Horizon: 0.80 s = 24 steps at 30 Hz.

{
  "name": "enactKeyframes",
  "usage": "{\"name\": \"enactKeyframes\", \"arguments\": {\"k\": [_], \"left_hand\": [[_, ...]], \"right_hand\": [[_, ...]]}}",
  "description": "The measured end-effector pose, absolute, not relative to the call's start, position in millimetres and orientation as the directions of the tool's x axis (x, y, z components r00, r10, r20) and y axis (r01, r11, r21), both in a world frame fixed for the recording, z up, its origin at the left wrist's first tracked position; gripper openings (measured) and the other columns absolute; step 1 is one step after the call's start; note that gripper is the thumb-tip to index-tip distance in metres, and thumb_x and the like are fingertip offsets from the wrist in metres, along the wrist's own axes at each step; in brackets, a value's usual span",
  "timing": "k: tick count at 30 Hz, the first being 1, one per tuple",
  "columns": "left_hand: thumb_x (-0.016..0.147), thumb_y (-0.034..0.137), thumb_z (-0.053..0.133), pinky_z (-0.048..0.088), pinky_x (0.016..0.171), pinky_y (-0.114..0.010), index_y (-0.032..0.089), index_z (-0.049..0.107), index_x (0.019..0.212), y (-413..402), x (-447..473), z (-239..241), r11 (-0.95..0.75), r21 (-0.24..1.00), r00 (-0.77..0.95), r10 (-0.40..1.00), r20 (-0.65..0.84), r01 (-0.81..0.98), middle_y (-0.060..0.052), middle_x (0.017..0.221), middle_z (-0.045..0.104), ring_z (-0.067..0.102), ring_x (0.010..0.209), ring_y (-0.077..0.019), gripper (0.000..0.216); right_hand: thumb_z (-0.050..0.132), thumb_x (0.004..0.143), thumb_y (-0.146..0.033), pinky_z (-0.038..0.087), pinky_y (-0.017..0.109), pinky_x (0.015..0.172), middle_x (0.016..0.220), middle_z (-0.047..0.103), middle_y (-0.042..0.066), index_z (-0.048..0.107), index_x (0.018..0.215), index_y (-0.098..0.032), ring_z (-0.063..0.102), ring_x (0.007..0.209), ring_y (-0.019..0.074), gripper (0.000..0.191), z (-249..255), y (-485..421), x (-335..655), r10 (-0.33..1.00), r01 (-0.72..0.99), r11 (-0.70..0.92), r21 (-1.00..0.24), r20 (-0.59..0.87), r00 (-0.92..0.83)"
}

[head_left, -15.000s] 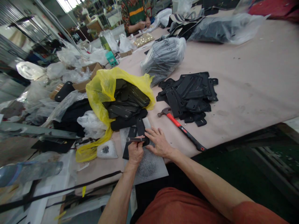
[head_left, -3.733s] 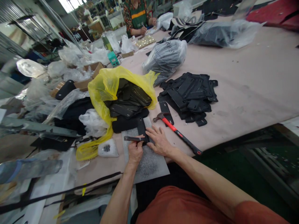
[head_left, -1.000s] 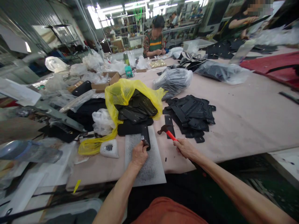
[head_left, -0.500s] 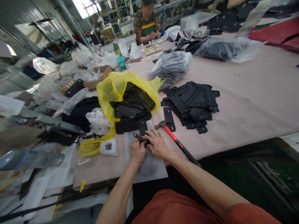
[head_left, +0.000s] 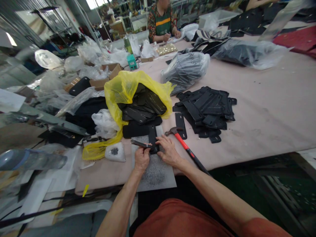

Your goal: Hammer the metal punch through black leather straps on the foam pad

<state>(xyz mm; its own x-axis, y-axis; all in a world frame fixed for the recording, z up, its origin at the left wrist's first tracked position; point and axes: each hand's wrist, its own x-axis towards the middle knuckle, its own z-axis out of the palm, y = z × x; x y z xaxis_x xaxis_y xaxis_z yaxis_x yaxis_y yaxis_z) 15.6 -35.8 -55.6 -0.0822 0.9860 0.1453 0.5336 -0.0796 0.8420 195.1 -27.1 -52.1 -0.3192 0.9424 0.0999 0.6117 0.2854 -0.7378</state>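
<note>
Left hand (head_left: 142,158) closed on a metal tool (head_left: 138,143), its end at the black strip (head_left: 152,133) on the speckled board (head_left: 169,177). Right hand (head_left: 170,152) unclenched, fingertips at the strip's edge. Hammer (head_left: 183,142) lies unheld near a slotted loose strip (head_left: 181,122). Beyond: black pile (head_left: 207,105), more pieces in the yellow bag (head_left: 118,90). Judged partway; which heap is finished, cannot tell.

left hand (head_left: 142,159) has a dark tool (head_left: 140,143) pinched over a black strip (head_left: 152,131) on a speckled sheet (head_left: 163,176), right hand (head_left: 169,151) down at the strip's edge, red hammer (head_left: 182,142) just beside that hand on the tabletop (head_left: 259,112), yellow bag (head_left: 115,95) of black pieces (head_left: 142,113) behind
</note>
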Motion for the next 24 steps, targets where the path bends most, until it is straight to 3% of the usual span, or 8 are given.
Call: {"name": "enactKeyframes", "arguments": {"k": [6, 12, 18, 24], "left_hand": [[0.089, 0.025, 0.051, 0.053, 0.088, -0.032, 0.018, 0.069, 0.096, -36, 15, -57, -0.086, 0.85, -0.091, 0.984, 0.155, 0.52, -0.006, 0.097, 0.074, 0.068, 0.096, -0.0194, 0.02], [0.089, 0.03, 0.051, 0.054, 0.084, -0.032, 0.019, 0.07, 0.095, -37, 12, -57, -0.053, 0.861, -0.159, 0.975, 0.154, 0.506, -0.007, 0.096, 0.074, 0.069, 0.092, -0.0205, 0.023], [0.086, 0.039, 0.051, 0.053, 0.077, -0.036, 0.018, 0.069, 0.093, -41, 1, -67, 0.09, 0.821, -0.408, 0.895, 0.181, 0.563, -0.011, 0.09, 0.074, 0.069, 0.089, -0.0267, 0.029], [0.082, 0.044, 0.051, 0.051, 0.068, -0.035, 0.019, 0.066, 0.084, -35, -3, -77, 0.097, 0.819, -0.398, 0.902, 0.168, 0.566, -0.01, 0.08, 0.073, 0.069, 0.08, -0.0274, 0.03]], "right_hand": [[0.056, 0.075, -0.019, 0.035, 0.043, 0.103, 0.126, 0.055, 0.013, 0.054, 0.117, -0.016, 0.046, 0.122, 0.0268, 0.042, -50, -25, 196, 0.993, 0.654, 0.116, -0.747, 0.107, -0.054], [0.062, 0.08, -0.036, 0.032, 0.048, 0.099, 0.134, 0.047, 0.017, 0.056, 0.115, -0.016, 0.041, 0.12, 0.0339, 0.041, -32, -17, 164, 0.997, 0.844, 0.029, -0.536, 0.081, 0.017], [0.066, 0.075, -0.035, 0.035, 0.047, 0.094, 0.114, 0.055, 0.018, 0.057, 0.105, -0.012, 0.045, 0.108, 0.034, 0.039, -13, -12, 136, 0.998, 0.909, -0.027, -0.415, 0.039, 0.048], [0.06, 0.073, -0.02, 0.038, 0.046, 0.09, 0.112, 0.056, 0.018, 0.058, 0.101, -0.015, 0.049, 0.107, 0.0338, 0.029, -18, -32, 133, 0.988, 0.894, -0.143, -0.425, -0.004, 0.156]]}}
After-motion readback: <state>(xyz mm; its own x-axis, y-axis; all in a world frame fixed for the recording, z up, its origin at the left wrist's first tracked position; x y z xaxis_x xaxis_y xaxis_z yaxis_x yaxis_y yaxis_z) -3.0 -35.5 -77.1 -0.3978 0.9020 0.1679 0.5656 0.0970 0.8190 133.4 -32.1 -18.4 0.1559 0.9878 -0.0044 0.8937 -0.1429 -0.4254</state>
